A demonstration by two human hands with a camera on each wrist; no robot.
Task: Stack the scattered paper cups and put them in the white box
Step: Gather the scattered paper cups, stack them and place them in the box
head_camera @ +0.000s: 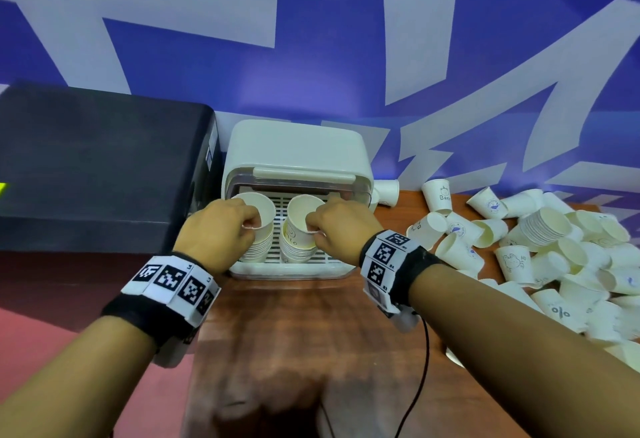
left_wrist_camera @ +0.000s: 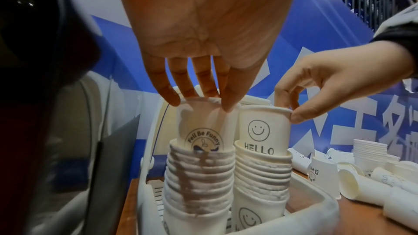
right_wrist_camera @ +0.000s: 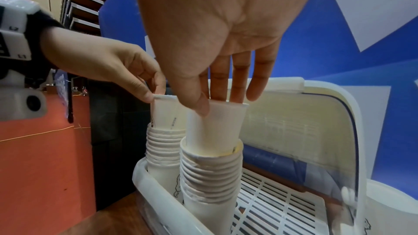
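Inside the open white plastic box (head_camera: 298, 157) on the brown wooden counter (head_camera: 277, 333) stand two stacks of white paper cups. Left hand (head_camera: 214, 230) pinches the rim of the left stack's top cup (left_wrist_camera: 203, 124); right hand (head_camera: 337, 226) pinches the "HELLO" cup (left_wrist_camera: 263, 131) crowning the right stack. Both grips are fingertip-narrow. Loose cups (head_camera: 554, 250) lie heaped to the right. Thin paper looks light and crushable, so the rolled rim is likely the safest hold.
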